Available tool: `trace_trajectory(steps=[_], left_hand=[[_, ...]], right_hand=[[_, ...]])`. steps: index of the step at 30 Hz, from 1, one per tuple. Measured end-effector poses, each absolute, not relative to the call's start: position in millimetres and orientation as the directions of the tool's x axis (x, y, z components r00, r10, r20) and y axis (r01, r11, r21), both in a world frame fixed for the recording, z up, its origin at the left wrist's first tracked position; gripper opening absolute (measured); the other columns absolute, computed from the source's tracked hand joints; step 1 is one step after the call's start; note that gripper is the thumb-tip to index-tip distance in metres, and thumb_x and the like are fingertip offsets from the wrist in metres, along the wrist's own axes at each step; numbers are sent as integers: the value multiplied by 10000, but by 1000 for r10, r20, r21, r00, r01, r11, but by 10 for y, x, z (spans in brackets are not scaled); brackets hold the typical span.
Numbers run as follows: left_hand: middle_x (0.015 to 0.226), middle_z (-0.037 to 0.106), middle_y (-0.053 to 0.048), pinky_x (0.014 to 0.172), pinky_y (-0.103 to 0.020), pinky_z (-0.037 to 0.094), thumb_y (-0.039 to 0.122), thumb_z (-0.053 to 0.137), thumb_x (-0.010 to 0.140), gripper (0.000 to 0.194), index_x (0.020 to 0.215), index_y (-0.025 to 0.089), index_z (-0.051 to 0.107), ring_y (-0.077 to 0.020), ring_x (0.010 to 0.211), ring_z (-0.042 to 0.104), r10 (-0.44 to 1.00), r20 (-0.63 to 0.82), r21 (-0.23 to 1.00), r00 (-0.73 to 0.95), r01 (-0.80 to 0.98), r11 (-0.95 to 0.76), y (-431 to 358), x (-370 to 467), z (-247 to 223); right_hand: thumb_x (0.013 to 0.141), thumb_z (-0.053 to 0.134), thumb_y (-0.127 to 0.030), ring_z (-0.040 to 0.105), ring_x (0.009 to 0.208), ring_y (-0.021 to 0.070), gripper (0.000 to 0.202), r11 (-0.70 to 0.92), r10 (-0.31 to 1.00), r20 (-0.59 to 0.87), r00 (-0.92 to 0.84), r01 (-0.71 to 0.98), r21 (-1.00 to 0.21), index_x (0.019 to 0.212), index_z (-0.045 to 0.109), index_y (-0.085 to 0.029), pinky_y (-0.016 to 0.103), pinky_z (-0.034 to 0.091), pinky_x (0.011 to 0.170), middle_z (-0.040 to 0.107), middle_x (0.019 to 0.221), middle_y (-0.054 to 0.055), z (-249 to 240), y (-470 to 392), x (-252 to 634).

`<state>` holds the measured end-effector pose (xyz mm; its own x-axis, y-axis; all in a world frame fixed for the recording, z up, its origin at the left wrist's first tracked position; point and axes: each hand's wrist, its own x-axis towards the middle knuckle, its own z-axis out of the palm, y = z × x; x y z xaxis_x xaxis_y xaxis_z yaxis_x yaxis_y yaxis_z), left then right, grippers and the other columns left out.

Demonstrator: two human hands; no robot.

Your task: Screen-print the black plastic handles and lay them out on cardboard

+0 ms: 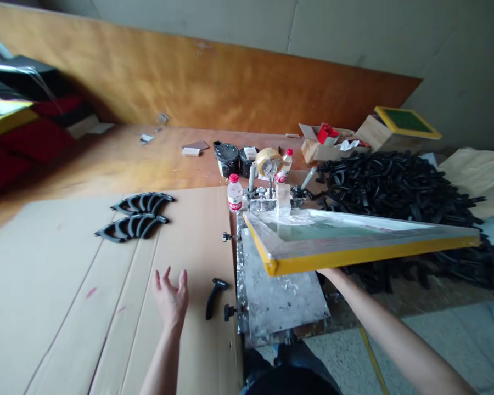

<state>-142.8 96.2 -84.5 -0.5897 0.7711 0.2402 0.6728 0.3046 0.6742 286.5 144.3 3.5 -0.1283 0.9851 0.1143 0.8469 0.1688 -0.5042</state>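
My left hand [172,296] hovers over the cardboard with fingers apart and nothing in it. To its right, a single black handle-shaped part [215,299] lies on the cardboard [189,236]. Two rows of similar black parts [138,216] rest farther back on the left. A screen frame with yellow edges [354,249] is tilted up over a grey metal plate [286,307]. My right hand [327,272] is beneath the frame; only its wrist edge shows, and its fingers are hidden.
A bottle with a red cap [234,193], black tubs [227,159] and a tape roll [269,162] stand behind the plate. A big heap of black parts [395,192] covers the right side. Open cardboard boxes [321,152] stand behind it. Clamp knobs [229,312] project from the plate's left side.
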Motion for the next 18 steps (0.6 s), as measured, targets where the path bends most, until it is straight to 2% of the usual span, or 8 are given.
trace_trajectory(steps=[3, 5, 7, 10, 13, 15, 18], left_hand=[[1514, 383, -205, 1134, -506, 310, 550, 503, 872, 563, 1268, 156, 574, -331, 1408, 355, 761, 226, 723, -608, 629, 287, 750, -1004, -550], [1481, 435, -170, 1105, -488, 357, 531, 520, 872, 487, 1215, 196, 605, -316, 1362, 420, 755, 235, 773, -612, 588, 237, 738, -739, -257], [1400, 519, -144, 1049, -452, 424, 519, 533, 870, 452, 1195, 216, 615, -285, 1278, 504, 754, 249, 845, -608, 516, 137, 824, -471, 114], [1153, 649, -97, 901, -378, 524, 532, 533, 867, 480, 1211, 207, 612, -220, 1040, 627, 780, 259, 943, -570, 323, -78, 1055, -47, 755], [853, 658, -41, 747, -321, 554, 581, 475, 878, 545, 1198, 169, 633, -159, 762, 641, 870, 203, 979, -449, 68, -193, 1233, 344, 1287], [752, 643, -35, 689, -300, 542, 633, 426, 881, 605, 1119, 135, 676, -148, 675, 623, 907, 160, 985, -390, 4, -173, 1240, 506, 1458], [784, 681, -56, 640, -276, 513, 707, 417, 848, 666, 1007, 131, 711, -163, 686, 624, 920, 110, 993, -377, 9, -115, 1057, 529, 1386]], right_hand=[[931, 577, -266, 626, 1021, 212, 221, 286, 957, 111, -268, 810, -511, 1116, 698, -258, 404, 516, 936, 670, 1146, 66, -77, 1464, 2952], [910, 588, -219, 635, 1033, 232, 253, 393, 917, 135, -376, 788, -473, 1110, 727, -282, 414, 497, 966, 705, 1103, 60, -103, 1457, 2992], [898, 618, -255, 609, 1118, 254, 313, 507, 861, 191, -471, 763, -401, 1202, 688, -276, 439, 462, 1009, 688, 1186, 72, -88, 1455, 2990], [873, 668, -328, 500, 1290, 264, 516, 628, 778, 254, -575, 708, -321, 1371, 551, -256, 456, 395, 1087, 567, 1390, 94, -40, 1498, 2879], [841, 710, -338, 443, 1357, 259, 602, 686, 726, 235, -646, 660, -307, 1401, 512, -238, 473, 350, 1129, 511, 1447, 97, -37, 1584, 2768], [819, 732, -314, 520, 1293, 228, 511, 634, 772, 235, -590, 698, -333, 1303, 601, -215, 442, 404, 1093, 605, 1349, 89, -56, 1651, 2837], [893, 597, -232, 683, 963, 111, 211, 334, 935, 258, -243, 847, -413, 1044, 697, -122, 287, 531, 896, 748, 1042, 71, -52, 1760, 3245]])
